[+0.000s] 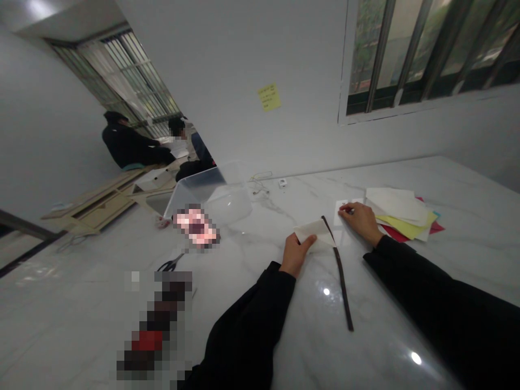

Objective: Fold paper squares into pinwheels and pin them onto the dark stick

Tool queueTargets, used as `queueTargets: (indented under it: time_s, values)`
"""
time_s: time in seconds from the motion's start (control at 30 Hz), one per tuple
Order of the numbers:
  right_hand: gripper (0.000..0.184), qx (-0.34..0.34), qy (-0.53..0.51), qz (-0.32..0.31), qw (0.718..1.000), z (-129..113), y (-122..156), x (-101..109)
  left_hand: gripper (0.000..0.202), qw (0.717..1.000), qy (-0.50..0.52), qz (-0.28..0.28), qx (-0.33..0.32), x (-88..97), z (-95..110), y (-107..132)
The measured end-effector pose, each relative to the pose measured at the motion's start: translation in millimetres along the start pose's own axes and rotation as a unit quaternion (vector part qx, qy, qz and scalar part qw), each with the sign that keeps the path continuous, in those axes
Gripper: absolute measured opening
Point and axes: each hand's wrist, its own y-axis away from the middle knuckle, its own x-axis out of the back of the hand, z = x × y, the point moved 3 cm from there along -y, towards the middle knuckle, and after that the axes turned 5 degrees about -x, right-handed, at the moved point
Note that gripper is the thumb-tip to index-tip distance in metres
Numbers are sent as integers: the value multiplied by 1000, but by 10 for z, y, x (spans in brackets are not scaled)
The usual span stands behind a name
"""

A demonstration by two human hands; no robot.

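Black sleeves (247, 319); left hand (296, 254), thumb and fingers clamped on cream paper (320, 231); right hand (361, 219), fingers curled at white card (339, 202), pinch indeterminable; translucent bin (197, 187), contents indistinct.

A yellow note (270, 97) sticks to the wall (227, 59) left of a barred window (442, 49), two people (128, 142) sitting farther back
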Motion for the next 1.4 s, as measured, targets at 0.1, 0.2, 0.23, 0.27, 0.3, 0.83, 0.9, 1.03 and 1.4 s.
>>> queueTargets:
  time_s: [0.1,0.2,0.23,0.27,0.3,0.83,0.9,1.03,1.4]
  values:
    - [23,5,-4,1,1000,-13,12,8,43,1000,10,5,-2,11,-14,-7]
    - [22,11,-22,3,1000,-1,26,37,43,1000,25,0,-1,19,-26,-13]
    - [22,11,-38,2,999,15,28,54,43,999,32,-2,-1,22,-28,-14]
    - [22,8,-61,2,998,38,27,75,43,999,39,-3,0,26,-28,-16]
    - [23,2,-90,4,996,67,26,101,44,999,42,-2,0,31,-27,-19]
    - [34,-100,-305,-116,940,71,488,354,43,1000,-7,9,2,10,58,-32]
    - [35,-107,-315,-123,935,44,481,364,42,1000,-22,7,2,8,74,-24]
    - [34,-76,-369,-126,918,-168,554,418,41,998,-69,2,-1,3,101,-19]
    - [12,111,-297,-58,947,-809,956,554,43,995,-83,-57,-14,-166,168,75]
